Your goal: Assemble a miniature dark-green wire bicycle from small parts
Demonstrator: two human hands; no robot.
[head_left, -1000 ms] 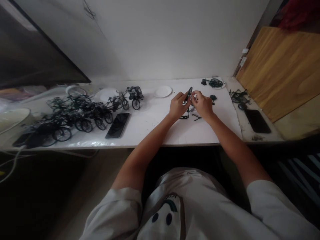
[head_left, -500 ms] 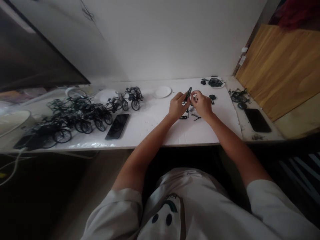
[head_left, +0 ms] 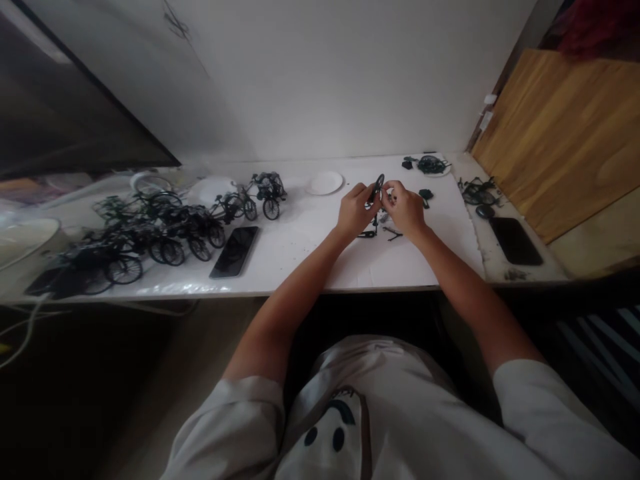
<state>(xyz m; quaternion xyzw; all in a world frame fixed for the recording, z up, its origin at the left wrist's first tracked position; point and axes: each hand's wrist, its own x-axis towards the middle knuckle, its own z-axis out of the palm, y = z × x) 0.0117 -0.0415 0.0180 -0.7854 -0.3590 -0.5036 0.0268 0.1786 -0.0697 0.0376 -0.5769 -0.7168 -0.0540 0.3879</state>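
My left hand [head_left: 357, 211] is closed on a small dark toy bicycle wheel [head_left: 379, 184], held on edge above the white sheet. Close against it, my right hand [head_left: 403, 207] pinches near the wheel's hub; whatever lies between those fingertips is too small to make out. Under and between the hands are dark bicycle parts, partly hidden. A flat dark piece [head_left: 367, 235] lies below my left hand, and a thin forked part [head_left: 393, 233] is below my right. Just right of my right hand sits another small dark part [head_left: 425, 195].
Several model bicycles [head_left: 170, 230] crowd the left side beside a phone [head_left: 234, 252]. A white plate [head_left: 325, 183] stands near the wall. Another plate [head_left: 445, 172] carries dark wheels. Bicycle frames [head_left: 479, 192] and a black slab [head_left: 515, 241] lie right, by a wooden board [head_left: 565, 140].
The wheel in my hands has turned very slightly. Both hands stay in nearly the same place, and the things on the table have not moved.
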